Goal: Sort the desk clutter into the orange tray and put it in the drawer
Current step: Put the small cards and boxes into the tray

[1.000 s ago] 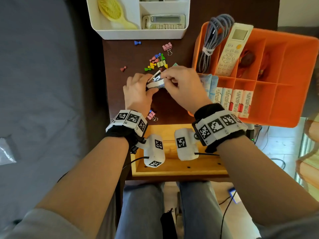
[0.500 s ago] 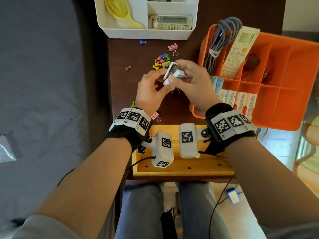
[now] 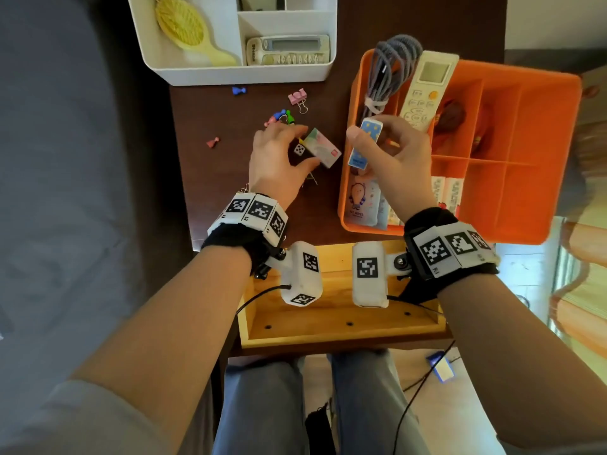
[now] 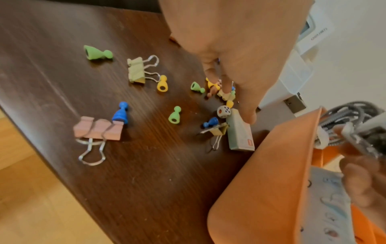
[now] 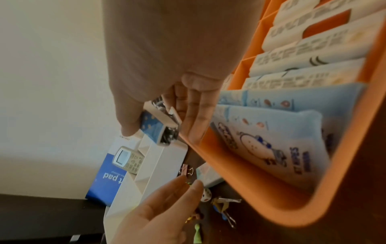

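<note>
My right hand (image 3: 369,129) pinches a small blue box with stars (image 3: 364,144) between thumb and fingers, just above the left rim of the orange tray (image 3: 525,70). In the right wrist view the blue box (image 5: 158,130) shows dark contents at its end. My left hand (image 3: 303,144) hovers low over the desk, its fingers relaxed. One fingertip (image 4: 248,118) touches a pastel box (image 3: 323,151) that lies beside a white die (image 3: 299,150). Coloured pawns (image 4: 174,114) and binder clips (image 4: 98,128) lie scattered on the dark desk.
The tray holds a grey cable (image 3: 391,67), a white remote (image 3: 427,87) and wipes packets (image 3: 361,201). A white organiser (image 3: 230,73) with a yellow brush stands at the back. The wooden drawer (image 3: 328,326) is open below the desk's front edge.
Both hands held the blue box together over the desk's middle. They have parted: the right carried it right to the tray's rim, the left dropped to the pastel box.
</note>
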The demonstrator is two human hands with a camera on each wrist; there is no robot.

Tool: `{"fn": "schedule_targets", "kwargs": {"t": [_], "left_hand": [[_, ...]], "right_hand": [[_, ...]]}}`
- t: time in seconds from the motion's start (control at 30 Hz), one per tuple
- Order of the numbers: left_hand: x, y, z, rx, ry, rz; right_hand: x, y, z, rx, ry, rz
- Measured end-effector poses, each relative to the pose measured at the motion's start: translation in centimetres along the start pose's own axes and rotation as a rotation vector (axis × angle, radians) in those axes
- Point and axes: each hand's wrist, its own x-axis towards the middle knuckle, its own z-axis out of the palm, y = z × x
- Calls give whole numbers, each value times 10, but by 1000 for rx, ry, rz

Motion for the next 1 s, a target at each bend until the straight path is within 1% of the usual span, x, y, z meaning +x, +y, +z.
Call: {"fn": "schedule_targets", "kwargs": {"t": [0.2, 0.37, 0.43, 0.5, 0.57, 0.8, 0.9, 1.0], "left_hand": [[10, 12, 13, 213, -65, -16], [11, 9, 18, 314, 1, -7], [9, 7, 18, 313, -1, -14], [9, 4, 16, 277, -26, -12], [-3, 8, 8, 228, -22, 30], [-5, 15, 0, -117, 50, 20], [-12, 21, -2, -194, 87, 15], [-27, 28, -7, -247, 111, 72]], "right_hand": [[5, 8, -9, 23, 17, 38], [4, 8, -9, 46, 5, 50], [1, 7, -7, 46, 3, 52], [1, 7, -5, 54, -3, 56], [-11, 2, -9, 80, -2, 35], [-9, 9, -15, 34, 5, 68], [-12, 12, -16, 3, 6, 78], [-22, 8, -17, 0, 3, 73]]}}
